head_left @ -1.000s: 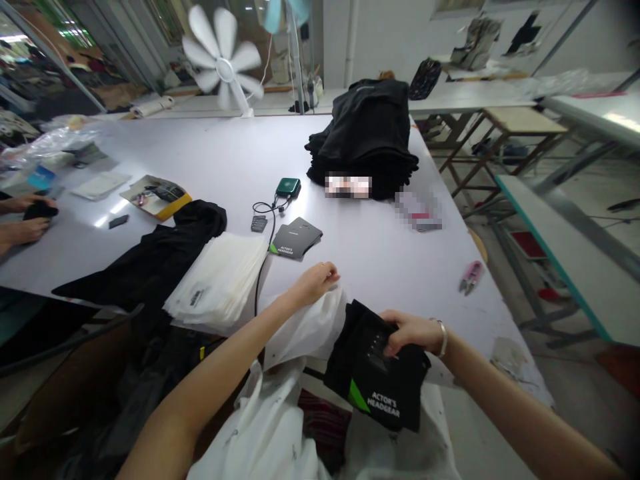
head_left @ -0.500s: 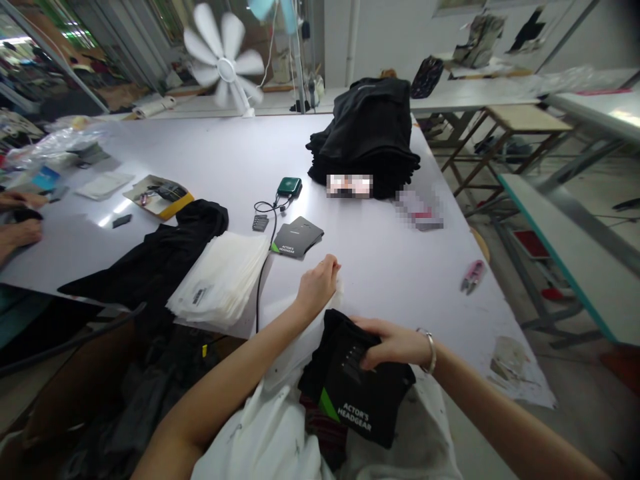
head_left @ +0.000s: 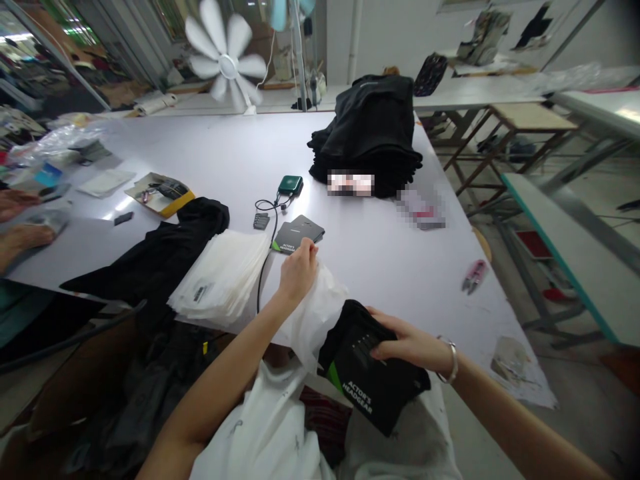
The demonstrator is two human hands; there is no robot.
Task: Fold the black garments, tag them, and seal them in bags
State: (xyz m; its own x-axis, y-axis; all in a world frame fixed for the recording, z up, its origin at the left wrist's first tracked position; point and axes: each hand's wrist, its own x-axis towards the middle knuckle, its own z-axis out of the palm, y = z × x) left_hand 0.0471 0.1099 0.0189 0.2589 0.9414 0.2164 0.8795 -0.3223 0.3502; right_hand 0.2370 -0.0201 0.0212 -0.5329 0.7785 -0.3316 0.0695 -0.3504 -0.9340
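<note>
My left hand (head_left: 299, 270) pinches the top edge of a white translucent bag (head_left: 316, 313), which hangs down over the table's front edge. Close to the bag's right side, my right hand (head_left: 407, 343) grips a folded black cloth with a dark card (head_left: 370, 387) on its face, lettered "ACTOR'S HEADGEAR". The cloth is tilted and its left edge meets the bag; whether any of it is inside is unclear. Just beyond my left hand lie similar dark cards (head_left: 295, 232). A stack of white bags (head_left: 223, 277) rests to the left.
A tall pile of black cloth (head_left: 373, 127) stands at the back. Pink snips (head_left: 474, 277) lie at the right. A green device (head_left: 291, 185) with a cable, black cloth (head_left: 165, 257) and a yellow-edged packet (head_left: 160, 195) are also here. Another person's hands work at far left.
My left hand has moved left and slightly up, spreading the white bag into view. My right hand has shifted right with the black cloth and card. The other person's hands now hold a bag.
</note>
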